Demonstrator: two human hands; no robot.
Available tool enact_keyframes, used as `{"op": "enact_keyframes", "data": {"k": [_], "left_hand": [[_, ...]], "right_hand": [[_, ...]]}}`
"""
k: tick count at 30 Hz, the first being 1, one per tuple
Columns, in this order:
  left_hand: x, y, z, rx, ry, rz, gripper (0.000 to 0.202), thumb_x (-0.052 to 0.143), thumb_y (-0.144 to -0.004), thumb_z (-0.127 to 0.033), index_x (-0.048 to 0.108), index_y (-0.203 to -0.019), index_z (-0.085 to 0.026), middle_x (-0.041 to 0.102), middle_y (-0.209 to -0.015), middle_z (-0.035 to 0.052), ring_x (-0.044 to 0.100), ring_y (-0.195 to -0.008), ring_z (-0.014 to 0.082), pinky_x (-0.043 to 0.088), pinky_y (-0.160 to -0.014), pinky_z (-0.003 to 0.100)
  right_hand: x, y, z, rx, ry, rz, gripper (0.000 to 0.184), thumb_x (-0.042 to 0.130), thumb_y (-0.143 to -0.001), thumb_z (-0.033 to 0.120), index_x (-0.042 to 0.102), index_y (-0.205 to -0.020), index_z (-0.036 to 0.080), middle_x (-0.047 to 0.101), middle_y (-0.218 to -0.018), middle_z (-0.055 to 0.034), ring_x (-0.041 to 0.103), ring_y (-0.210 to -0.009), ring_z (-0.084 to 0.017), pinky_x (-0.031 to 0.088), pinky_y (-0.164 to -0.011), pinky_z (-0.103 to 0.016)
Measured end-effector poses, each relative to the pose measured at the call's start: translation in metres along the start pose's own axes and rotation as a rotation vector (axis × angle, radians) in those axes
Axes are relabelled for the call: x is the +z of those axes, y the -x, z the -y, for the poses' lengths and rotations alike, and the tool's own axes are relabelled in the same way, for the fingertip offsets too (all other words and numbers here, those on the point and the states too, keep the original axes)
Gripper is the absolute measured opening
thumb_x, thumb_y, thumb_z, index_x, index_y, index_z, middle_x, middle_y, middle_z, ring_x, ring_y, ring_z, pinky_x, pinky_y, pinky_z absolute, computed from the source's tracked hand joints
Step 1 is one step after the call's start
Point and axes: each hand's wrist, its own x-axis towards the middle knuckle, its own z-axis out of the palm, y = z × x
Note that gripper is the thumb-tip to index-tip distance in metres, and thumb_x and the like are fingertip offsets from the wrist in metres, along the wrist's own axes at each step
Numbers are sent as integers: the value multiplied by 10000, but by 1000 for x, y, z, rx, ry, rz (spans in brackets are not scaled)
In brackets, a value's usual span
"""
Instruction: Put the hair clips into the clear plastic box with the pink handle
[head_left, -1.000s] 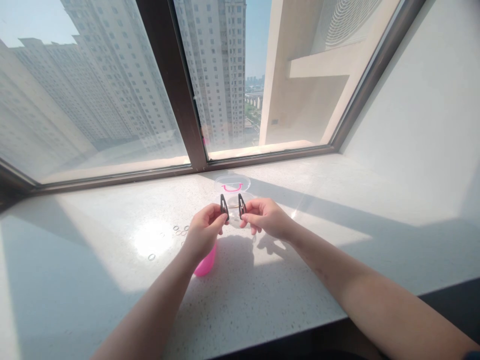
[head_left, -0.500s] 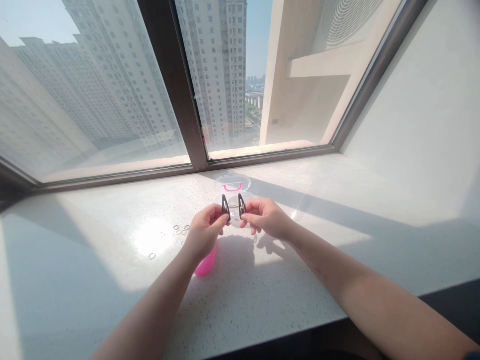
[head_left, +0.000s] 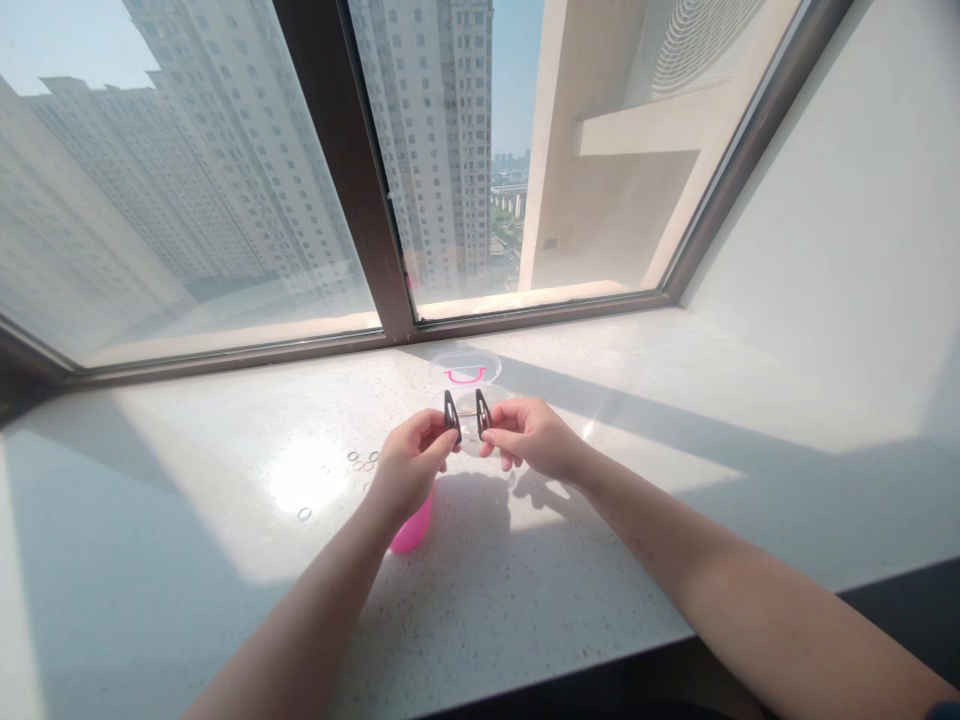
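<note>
Between the thumb and fingers of my left hand (head_left: pixel 412 455) is a black snap hair clip (head_left: pixel 451 416), held upright. My right hand (head_left: pixel 531 434) pinches a second black snap hair clip (head_left: pixel 482 414) the same way. A small gap separates the two clips. Just behind them on the sill sits a clear plastic box (head_left: pixel 471 437), with its clear lid (head_left: pixel 465 368) tipped back and a pink handle (head_left: pixel 465 377) on it. What lies inside the box is mostly hidden by my hands. Under my left wrist a pink object (head_left: pixel 410 530) is partly covered.
Several small rings, perhaps hair ties, lie left of my left hand; one ring (head_left: pixel 304 514) is apart from the others. The pale speckled sill (head_left: pixel 540 610) ends at a front edge near me. A brown window frame (head_left: pixel 386 290) stands behind, a white wall (head_left: pixel 840 230) at right.
</note>
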Motion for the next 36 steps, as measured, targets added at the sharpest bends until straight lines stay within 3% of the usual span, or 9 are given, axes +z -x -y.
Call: {"op": "enact_keyframes", "data": {"k": [36], "left_hand": [[1, -3, 14, 27, 15, -13, 131, 563, -789, -273, 630, -838, -171, 650, -686, 12, 524, -526, 93, 424, -504, 213]], "right_hand": [[-1, 0, 0, -10, 12, -16, 142, 585, -770, 223, 630, -852, 117, 700, -730, -66, 544, -439, -77, 398, -423, -198]]}}
